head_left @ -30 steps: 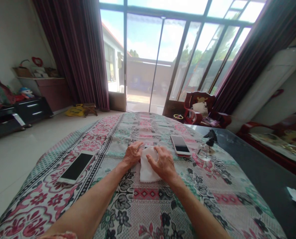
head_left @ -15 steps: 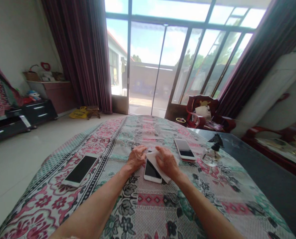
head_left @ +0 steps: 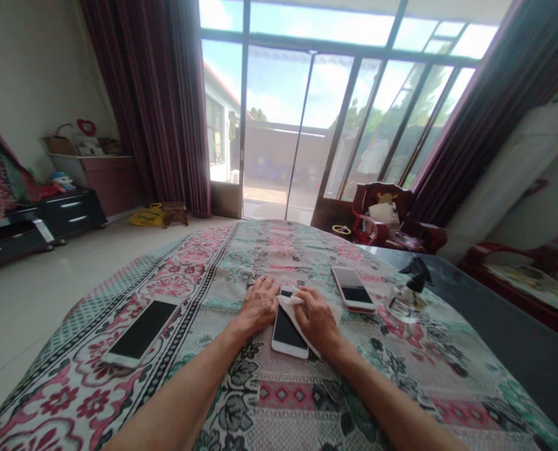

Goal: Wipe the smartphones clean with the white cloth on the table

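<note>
A white smartphone (head_left: 287,336) with a dark screen lies face up on the patterned cloth in front of me. My right hand (head_left: 319,319) presses a folded white wipe (head_left: 289,306) onto the upper right of its screen, fingers bent over it. Against the phone's upper left edge rests my left hand (head_left: 258,304), its fingers stretched out flat and holding nothing. A second white phone (head_left: 142,331) lies face up to the left. Beyond my right hand is a third phone (head_left: 354,288), also face up. To its right stands a clear spray bottle (head_left: 406,300) with a black trigger head.
A floral cloth (head_left: 279,401) covers the surface under the phones. Along the right runs a dark glossy tabletop (head_left: 476,294). A carved wooden chair (head_left: 384,210) stands behind it, before the glass doors. On the floor at the far left lies a yellow bag (head_left: 147,215).
My right hand and the wipe have shifted slightly down the screen. The left hand has flattened beside the phone. The view has tilted a little.
</note>
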Demonstrator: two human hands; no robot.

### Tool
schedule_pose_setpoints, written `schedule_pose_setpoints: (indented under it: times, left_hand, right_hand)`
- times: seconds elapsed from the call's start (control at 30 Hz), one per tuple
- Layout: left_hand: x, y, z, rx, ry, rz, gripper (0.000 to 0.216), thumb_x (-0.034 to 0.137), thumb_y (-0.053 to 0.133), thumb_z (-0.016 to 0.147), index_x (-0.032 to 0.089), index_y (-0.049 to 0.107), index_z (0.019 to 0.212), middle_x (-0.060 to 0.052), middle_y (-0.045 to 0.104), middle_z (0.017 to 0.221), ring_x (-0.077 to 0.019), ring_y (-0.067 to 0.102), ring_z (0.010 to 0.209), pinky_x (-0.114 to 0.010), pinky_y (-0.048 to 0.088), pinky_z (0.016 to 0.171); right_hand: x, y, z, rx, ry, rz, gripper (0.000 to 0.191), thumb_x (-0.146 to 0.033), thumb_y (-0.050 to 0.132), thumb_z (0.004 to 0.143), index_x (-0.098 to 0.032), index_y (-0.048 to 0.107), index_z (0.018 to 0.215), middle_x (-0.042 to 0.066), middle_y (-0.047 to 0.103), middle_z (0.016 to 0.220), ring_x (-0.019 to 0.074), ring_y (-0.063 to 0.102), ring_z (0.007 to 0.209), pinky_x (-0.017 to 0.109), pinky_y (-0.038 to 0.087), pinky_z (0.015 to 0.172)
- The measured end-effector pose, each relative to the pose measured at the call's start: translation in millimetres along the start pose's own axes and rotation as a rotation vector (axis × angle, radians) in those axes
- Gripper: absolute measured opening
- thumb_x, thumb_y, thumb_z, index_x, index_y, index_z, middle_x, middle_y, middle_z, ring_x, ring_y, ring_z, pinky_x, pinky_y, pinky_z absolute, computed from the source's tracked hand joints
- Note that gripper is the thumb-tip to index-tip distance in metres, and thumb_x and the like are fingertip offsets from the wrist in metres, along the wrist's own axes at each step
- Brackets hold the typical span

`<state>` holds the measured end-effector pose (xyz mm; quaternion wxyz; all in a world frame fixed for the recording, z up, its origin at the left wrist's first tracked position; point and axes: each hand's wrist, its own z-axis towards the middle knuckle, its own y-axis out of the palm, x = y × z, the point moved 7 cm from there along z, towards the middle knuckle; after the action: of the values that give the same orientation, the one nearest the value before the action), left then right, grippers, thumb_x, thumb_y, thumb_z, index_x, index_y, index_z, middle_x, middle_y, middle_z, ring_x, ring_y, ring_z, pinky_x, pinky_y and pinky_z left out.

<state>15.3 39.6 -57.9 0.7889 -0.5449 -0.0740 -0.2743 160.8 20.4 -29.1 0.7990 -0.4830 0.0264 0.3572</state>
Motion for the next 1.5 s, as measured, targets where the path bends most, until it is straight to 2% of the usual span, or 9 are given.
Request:
schedule_pose_setpoints:
  times: [0.1,0.4,0.53,0.63,0.83,0.97,1.17,1.33,1.5]
  left_hand:
    - [1,-2,-1,0.002,-0.028,-0.012,0.042,0.016,0.047,0.086,0.021,0.058,0.125,-0.012,0.05,0.139,-0.03,0.035,0.134,-0.048,0.03,0.109]
    - [4,-12,4,-0.019,0.043,-0.082,0.034,0.015,0.051,0.082,0.022,0.066,0.113,-0.009,0.06,0.121,-0.0239,0.051,0.118,-0.038,0.038,0.105]
    - [-1,-17,7,0.009,0.03,-0.174,0.022,0.015,0.058,0.078,0.019,0.074,0.092,-0.009,0.065,0.114,-0.0223,0.058,0.112,-0.033,0.042,0.103]
    - [-8,-19,8,-0.039,-0.011,-0.289,0.02,0.013,0.059,0.075,0.02,0.076,0.082,-0.007,0.067,0.115,-0.0206,0.06,0.111,-0.029,0.043,0.102]
    - [-15,-23,7,-0.072,-0.03,-0.401,0.025,0.009,0.057,0.072,0.021,0.077,0.08,-0.005,0.067,0.118,-0.0188,0.062,0.111,-0.026,0.045,0.101]
    - [-12,-25,6,-0.037,0.001,-0.377,0.025,0.009,0.056,0.071,0.021,0.077,0.079,-0.004,0.069,0.114,-0.018,0.064,0.107,-0.026,0.047,0.099]
    - [-11,-26,6,-0.035,0.021,-0.37,0.026,0.006,0.057,0.071,0.02,0.077,0.079,-0.005,0.069,0.114,-0.0181,0.064,0.107,-0.027,0.046,0.099]
    - [-11,-26,6,-0.044,0.021,-0.387,0.024,0.007,0.06,0.071,0.02,0.077,0.08,-0.005,0.068,0.115,-0.0183,0.064,0.107,-0.029,0.045,0.1]
    - [-6,-25,3,-0.158,0.071,-0.37,0.029,0.007,0.062,0.068,0.024,0.077,0.087,-0.005,0.063,0.126,-0.0206,0.055,0.121,-0.031,0.041,0.105]
  right_hand:
    - [3,0,1,-0.049,0.015,-0.031,0.025,-0.015,0.052,0.081,-0.019,0.061,0.104,0.011,0.057,0.123,0.0233,0.051,0.118,0.041,0.039,0.103]
    - [-5,-10,-2,-0.139,0.023,-0.103,0.02,-0.022,0.054,0.082,-0.018,0.062,0.099,0.008,0.06,0.101,0.0205,0.056,0.097,0.033,0.046,0.088]
    - [-15,-17,-6,-0.111,0.012,-0.163,0.025,-0.021,0.059,0.078,-0.019,0.065,0.102,0.012,0.058,0.116,0.0253,0.051,0.111,0.04,0.042,0.095]
    - [-21,-15,-8,-0.143,-0.015,-0.115,0.03,-0.018,0.058,0.078,-0.019,0.064,0.107,0.01,0.059,0.117,0.0232,0.053,0.112,0.038,0.041,0.098]
    - [-33,-10,-14,-0.144,-0.046,-0.139,0.026,-0.039,0.059,0.085,-0.019,0.068,0.1,0.012,0.059,0.121,0.027,0.051,0.114,0.044,0.038,0.1]
    - [-42,-7,-15,-0.192,-0.096,-0.082,0.016,-0.027,0.056,0.087,-0.022,0.07,0.093,0.007,0.065,0.109,0.0215,0.056,0.105,0.037,0.042,0.095]
    - [-37,-7,-7,-0.22,-0.096,0.055,0.026,-0.009,0.051,0.082,-0.02,0.067,0.1,0.005,0.066,0.1,0.0156,0.061,0.089,0.027,0.047,0.083]
    - [-37,-8,-7,-0.254,-0.134,0.029,0.016,-0.017,0.052,0.085,-0.02,0.067,0.088,0.005,0.066,0.098,0.016,0.06,0.092,0.029,0.046,0.086]
    - [-56,-9,-16,-0.323,-0.276,0.026,0.024,-0.021,0.046,0.092,-0.021,0.067,0.081,0.003,0.066,0.096,0.0148,0.058,0.093,0.03,0.044,0.09]
